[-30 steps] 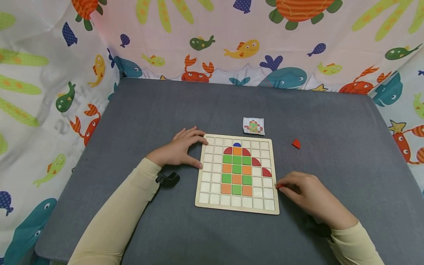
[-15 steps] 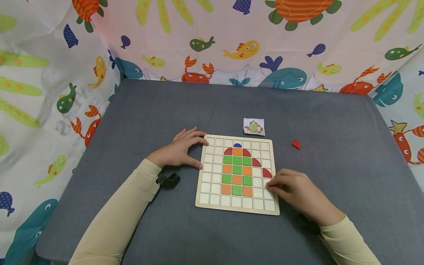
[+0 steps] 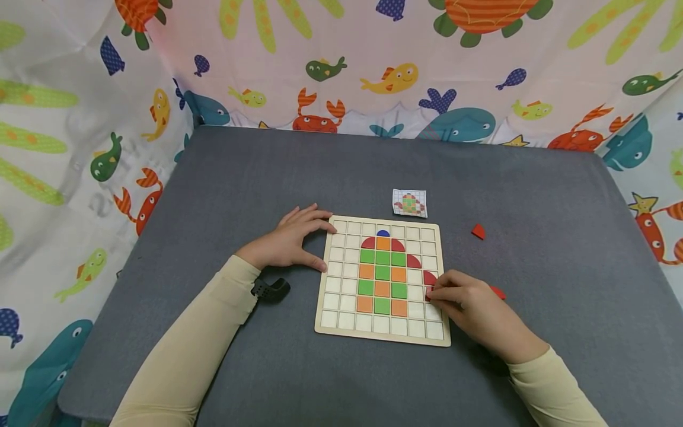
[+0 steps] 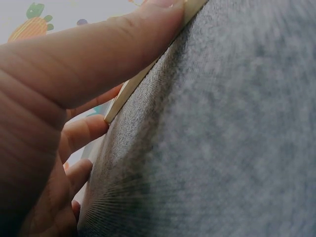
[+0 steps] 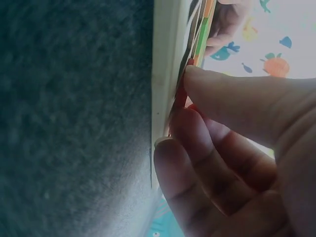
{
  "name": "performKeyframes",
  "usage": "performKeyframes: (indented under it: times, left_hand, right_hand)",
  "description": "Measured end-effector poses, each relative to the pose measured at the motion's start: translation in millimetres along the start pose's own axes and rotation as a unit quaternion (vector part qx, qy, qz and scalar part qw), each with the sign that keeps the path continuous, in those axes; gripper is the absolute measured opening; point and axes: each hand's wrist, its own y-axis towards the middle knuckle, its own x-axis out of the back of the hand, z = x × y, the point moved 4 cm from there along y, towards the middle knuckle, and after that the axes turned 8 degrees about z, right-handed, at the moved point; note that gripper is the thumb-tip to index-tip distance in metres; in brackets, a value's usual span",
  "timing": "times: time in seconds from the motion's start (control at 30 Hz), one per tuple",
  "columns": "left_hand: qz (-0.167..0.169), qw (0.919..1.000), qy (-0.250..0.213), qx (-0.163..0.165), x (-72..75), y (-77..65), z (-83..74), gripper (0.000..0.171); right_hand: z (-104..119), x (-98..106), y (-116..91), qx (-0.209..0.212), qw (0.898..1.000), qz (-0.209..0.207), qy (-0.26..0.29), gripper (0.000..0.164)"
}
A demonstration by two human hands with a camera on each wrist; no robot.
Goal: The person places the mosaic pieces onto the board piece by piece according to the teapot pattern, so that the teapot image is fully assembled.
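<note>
A square wooden grid board (image 3: 382, 338) lies on the table, holding green and orange squares, a blue half-round and several red quarter-rounds. My left hand (image 3: 288, 240) steadies its left edge, thumb and fingers spread and touching the frame; the left wrist view shows the thumb (image 4: 143, 29) against the wooden rim. Over the right-hand column, my right hand (image 3: 475, 308) pinches a red quarter-round piece (image 5: 181, 94) between thumb and fingers. That piece sits at a cell just below a placed red quarter-round (image 3: 429, 277); the fingers hide most of it.
A small printed pattern card (image 3: 409, 203) lies behind the board. One loose red piece (image 3: 478, 231) rests to the board's right, and another red piece (image 3: 498, 292) shows partly behind my right hand. A patterned curtain (image 3: 363, 35) borders the grey table (image 3: 256, 172).
My right hand has moved left from beside the board to over its right column, carrying the red piece. A loose red piece has come into view behind it. My left hand stays put.
</note>
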Motion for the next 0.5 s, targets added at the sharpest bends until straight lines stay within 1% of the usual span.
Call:
performKeyframes:
  times: [0.27, 0.37, 0.5]
  left_hand:
    - [0.0, 1.0, 0.0, 0.0, 0.5, -0.1, 0.9, 0.08]
    - [0.001, 1.0, 0.001, 0.002, 0.5, 0.1, 1.3, 0.079]
    - [0.003, 1.0, 0.001, 0.001, 0.4, 0.0, 1.7, 0.079]
  right_hand:
    - [-0.2, -1.8, 2.4, -0.002, 1.0, 0.004, -0.005, 0.032]
    - [-0.9, -1.6, 2.1, -0.006, 1.0, 0.004, -0.005, 0.03]
    - [-4.3, 1.6, 0.2, -0.02, 1.0, -0.008, 0.001, 0.024]
